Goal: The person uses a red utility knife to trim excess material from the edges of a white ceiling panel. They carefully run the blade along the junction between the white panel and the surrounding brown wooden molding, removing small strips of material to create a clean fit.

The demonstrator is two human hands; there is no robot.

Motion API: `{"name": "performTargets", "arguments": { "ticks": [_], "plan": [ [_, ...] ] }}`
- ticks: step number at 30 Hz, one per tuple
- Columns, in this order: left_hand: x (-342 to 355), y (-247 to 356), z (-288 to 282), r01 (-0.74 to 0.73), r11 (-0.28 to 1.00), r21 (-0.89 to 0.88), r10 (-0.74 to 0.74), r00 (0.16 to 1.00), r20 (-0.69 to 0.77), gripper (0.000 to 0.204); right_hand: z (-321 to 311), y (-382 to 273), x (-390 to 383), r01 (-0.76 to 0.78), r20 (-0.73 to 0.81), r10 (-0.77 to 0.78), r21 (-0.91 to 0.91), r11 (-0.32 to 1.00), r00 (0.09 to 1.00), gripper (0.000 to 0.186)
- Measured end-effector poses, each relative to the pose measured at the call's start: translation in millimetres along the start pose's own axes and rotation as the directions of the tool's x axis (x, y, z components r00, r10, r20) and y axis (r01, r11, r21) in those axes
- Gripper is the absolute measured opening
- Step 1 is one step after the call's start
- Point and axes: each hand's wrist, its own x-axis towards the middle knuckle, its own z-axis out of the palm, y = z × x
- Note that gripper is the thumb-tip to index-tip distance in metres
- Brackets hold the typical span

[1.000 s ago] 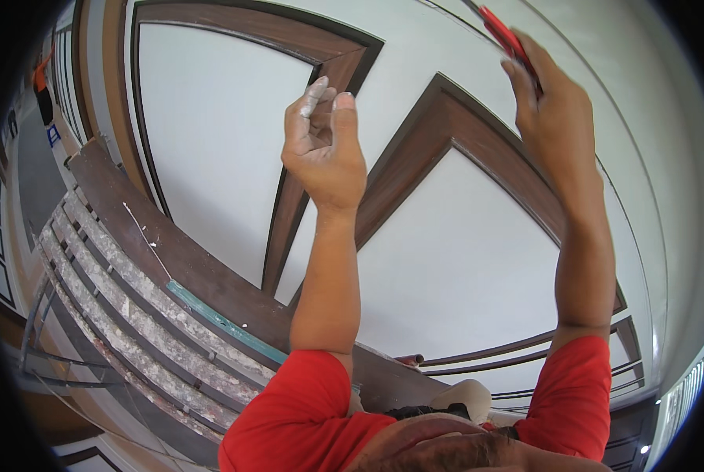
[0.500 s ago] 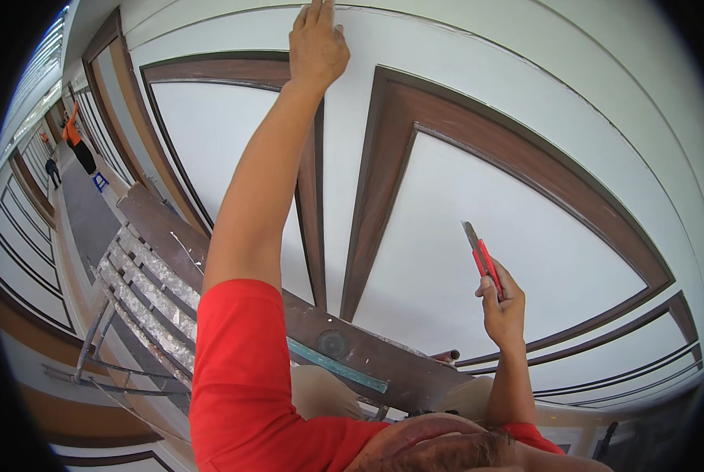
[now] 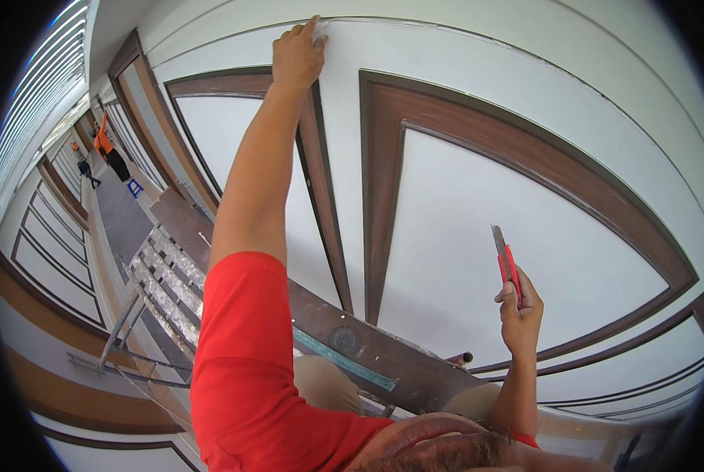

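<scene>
Utility knife (image 3: 507, 267), red-handled, sits in our right hand (image 3: 522, 315), fingers closed round it, bare blade pointing up in front of a white panel (image 3: 446, 228). Our left hand (image 3: 297, 61) is raised high on the wall (image 3: 340, 118), index finger extended to a thin dark seam (image 3: 446, 32), the other fingers partly bent; we cannot tell whether it pinches anything. Whitish residue (image 3: 321, 30) shows near those fingertips. Brown moulding (image 3: 383, 157) frames the panel. Lower down we note a dark brown plank (image 3: 426, 383) bearing a teal strip (image 3: 352, 363), with paint-spattered slats (image 3: 171, 285) to its left. Our left sleeve (image 3: 242, 346), bright red, shows at lower middle. Farther off at left, a person in orange (image 3: 104, 141) stands with an arm raised, near a blue stool (image 3: 135, 188).
</scene>
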Motion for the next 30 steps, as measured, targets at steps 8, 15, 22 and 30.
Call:
{"name": "performTargets", "arguments": {
  "ticks": [8,15,22,30],
  "plan": [
    [4.0,16.2,-11.2,-0.025,0.999,0.026,0.029,0.983,-0.182,0.023,-13.5,3.8,-12.1,-0.022,0.024,0.022,-0.024,0.999,0.999,0.045],
    [-23.5,31.7,-79.1,-0.297,0.955,0.017,0.291,0.92,-0.264,0.023,-19.7,11.0,-12.6,0.001,0.033,0.0,-0.05,0.999,0.999,0.05],
    [-48.3,73.7,-128.1,-0.338,0.941,-0.016,0.32,0.903,-0.286,0.025,-16.0,16.5,-11.3,0.023,0.047,-0.021,-0.029,0.999,0.999,0.047],
    [-77.9,32.8,-208.1,-0.322,0.933,0.163,0.359,0.874,-0.329,0.018,-22.3,13.8,-10.8,-0.015,0.083,0.018,-0.04,0.999,0.996,0.047]
  ]
}}
